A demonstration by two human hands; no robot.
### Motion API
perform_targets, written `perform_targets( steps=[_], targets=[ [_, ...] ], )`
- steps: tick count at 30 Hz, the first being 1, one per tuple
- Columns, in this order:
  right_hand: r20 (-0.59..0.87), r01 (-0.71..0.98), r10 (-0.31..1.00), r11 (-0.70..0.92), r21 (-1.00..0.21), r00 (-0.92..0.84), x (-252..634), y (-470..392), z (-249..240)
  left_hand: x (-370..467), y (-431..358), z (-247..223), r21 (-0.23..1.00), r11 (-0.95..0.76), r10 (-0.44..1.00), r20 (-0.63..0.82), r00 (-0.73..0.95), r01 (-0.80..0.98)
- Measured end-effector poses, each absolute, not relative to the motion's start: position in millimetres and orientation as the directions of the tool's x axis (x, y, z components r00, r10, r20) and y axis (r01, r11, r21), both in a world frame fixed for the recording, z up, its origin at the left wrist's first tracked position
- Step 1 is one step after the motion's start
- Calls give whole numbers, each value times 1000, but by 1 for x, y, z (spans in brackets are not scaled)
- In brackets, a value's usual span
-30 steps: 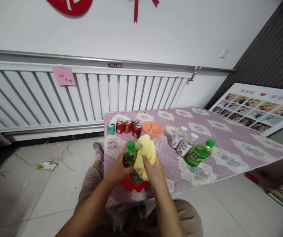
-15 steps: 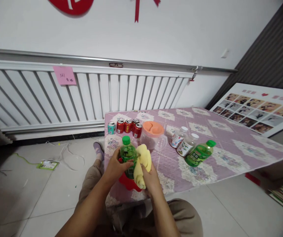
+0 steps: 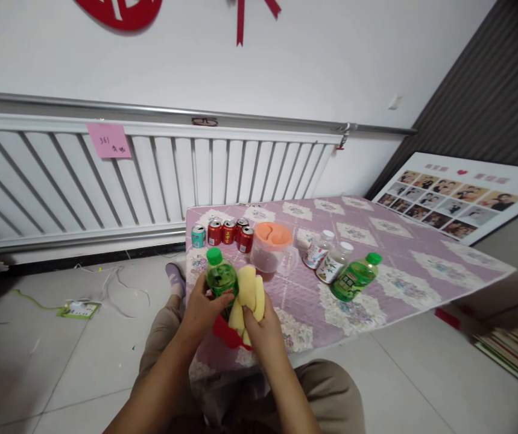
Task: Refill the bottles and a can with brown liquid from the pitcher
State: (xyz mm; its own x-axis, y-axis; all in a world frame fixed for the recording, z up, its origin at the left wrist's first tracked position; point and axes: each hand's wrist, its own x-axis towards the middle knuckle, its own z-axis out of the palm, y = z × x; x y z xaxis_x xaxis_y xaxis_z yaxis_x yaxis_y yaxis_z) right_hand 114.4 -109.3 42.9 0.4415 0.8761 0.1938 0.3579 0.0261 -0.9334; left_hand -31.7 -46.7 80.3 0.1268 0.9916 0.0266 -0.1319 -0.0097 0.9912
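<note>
My left hand is wrapped round a green bottle with a green cap, held upright near the table's front left corner. Just to its right, my right hand grips a folded yellow cloth, which touches the bottle's side. Below both hands lies a red dish, mostly hidden by them. Behind the cloth stands a clear jug with an orange lid.
Several cans stand at the back left of the table. Right of the jug are two white-capped bottles and another green bottle. A radiator runs behind, and a photo board leans at the right.
The camera view has shifted slightly, so the scene sits further left. The yellow cloth has changed shape in my right hand and its lower end is bunched nearer the bottle.
</note>
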Motion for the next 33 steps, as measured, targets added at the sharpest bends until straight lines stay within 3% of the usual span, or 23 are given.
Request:
perform_targets(
  steps=[6, 12, 15, 18, 28, 33],
  targets=[
    [156, 404, 900, -23, -914, 406, 129, -118, 34, -39, -43, 85, 966, -36, 997, 54, 63, -256],
    [127, 444, 814, -172, -879, 567, 188, -131, 29, -48, -38, 84, 966, -69, 997, 72, 0, -250],
    [175, 647, 799, -313, -695, 575, 229, -136, 26, -51, -38, 82, 967, -71, 997, 69, -18, -245],
    [167, 710, 822, -345, -614, 544, 253, -133, 20, -51, -40, 81, 973, -73, 997, 70, -22, -220],
    [22, 801, 852, -483, -354, 523, 217, -120, -24, -48, -41, 76, 971, -58, 997, 67, 32, -232],
    [-9, 822, 858, -494, -284, 513, 210, -120, -26, -40, -47, 76, 974, -21, 998, 34, 54, -224]
  ],
)
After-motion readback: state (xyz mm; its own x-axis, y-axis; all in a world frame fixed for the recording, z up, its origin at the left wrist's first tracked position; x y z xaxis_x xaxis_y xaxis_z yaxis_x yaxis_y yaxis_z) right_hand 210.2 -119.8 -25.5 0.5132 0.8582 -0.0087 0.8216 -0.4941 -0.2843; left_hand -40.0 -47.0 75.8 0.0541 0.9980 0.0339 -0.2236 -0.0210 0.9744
